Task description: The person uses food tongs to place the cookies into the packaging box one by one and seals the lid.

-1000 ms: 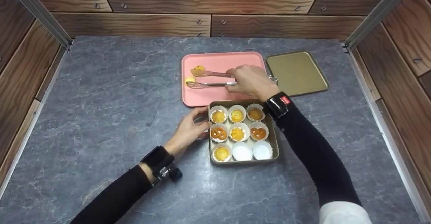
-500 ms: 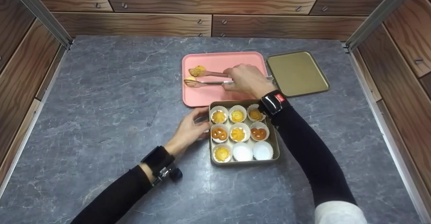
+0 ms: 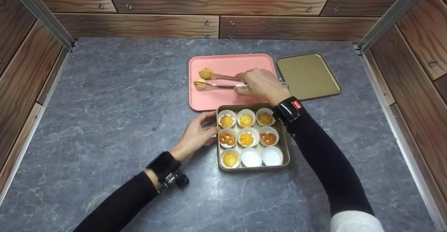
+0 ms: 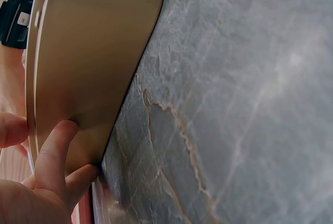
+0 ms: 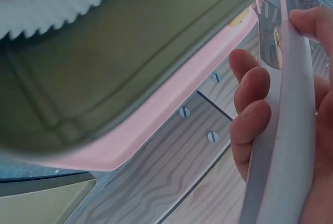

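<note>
My right hand [image 3: 263, 85] grips a pair of metal serving tongs [image 5: 289, 130] above the pink tray [image 3: 227, 101]. The tongs' spread tips overlap two round yellow cookies, an upper one [image 3: 206, 73] and a lower one [image 3: 201, 82], near the tray's left edge. Against the left wall of a gold tin [image 3: 288, 148] my left hand [image 3: 195, 134] rests its fingers; in the left wrist view the fingertips [image 4: 65, 127] touch the outer wall. Several fluted paper cups in the tin hold cookies, some pretzel-shaped [image 3: 227, 138]. Two white cups [image 3: 251, 157] at its front right show bare bottoms.
A shallow gold lid [image 3: 309, 75] lies right of the pink tray, close beside it. The tin stands just in front of the tray on the grey marbled table [image 3: 122, 103]. Wood-patterned walls [image 3: 167, 26] border the table at the back and sides.
The tongs shifted a little left, then back right with my right hand; their tips still overlap the cookies. My left hand and the tin have stayed in place.
</note>
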A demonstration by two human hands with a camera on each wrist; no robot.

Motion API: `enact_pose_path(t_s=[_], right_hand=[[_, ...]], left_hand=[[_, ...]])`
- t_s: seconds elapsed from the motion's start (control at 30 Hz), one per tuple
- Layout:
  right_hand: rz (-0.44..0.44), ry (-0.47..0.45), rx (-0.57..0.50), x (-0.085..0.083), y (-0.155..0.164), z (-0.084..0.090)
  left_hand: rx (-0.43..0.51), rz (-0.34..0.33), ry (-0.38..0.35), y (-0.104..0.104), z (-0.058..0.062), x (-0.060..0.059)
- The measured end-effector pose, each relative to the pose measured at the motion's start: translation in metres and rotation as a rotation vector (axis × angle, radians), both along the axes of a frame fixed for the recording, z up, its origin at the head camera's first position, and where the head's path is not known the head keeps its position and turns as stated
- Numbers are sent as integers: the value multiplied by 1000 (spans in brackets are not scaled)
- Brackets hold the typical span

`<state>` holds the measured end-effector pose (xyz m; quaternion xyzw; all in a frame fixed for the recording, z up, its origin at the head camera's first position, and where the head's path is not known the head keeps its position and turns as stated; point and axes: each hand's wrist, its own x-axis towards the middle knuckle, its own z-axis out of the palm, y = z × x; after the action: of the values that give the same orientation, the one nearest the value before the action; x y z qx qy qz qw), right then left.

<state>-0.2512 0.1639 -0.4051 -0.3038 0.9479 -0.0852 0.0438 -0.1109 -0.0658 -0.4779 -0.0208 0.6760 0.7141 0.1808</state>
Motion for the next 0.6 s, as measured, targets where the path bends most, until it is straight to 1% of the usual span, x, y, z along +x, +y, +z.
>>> enact_pose_path(t_s=[0.23, 0.43, 0.6], right_hand=[[51, 50, -80, 14, 24, 6], [36, 65, -97, 34, 45, 16], [64, 115, -131, 51, 58, 20]], left_hand=[[11, 6, -15, 1, 1, 1], [14, 5, -27, 1, 2, 1], [10, 6, -30, 1, 1, 1]])
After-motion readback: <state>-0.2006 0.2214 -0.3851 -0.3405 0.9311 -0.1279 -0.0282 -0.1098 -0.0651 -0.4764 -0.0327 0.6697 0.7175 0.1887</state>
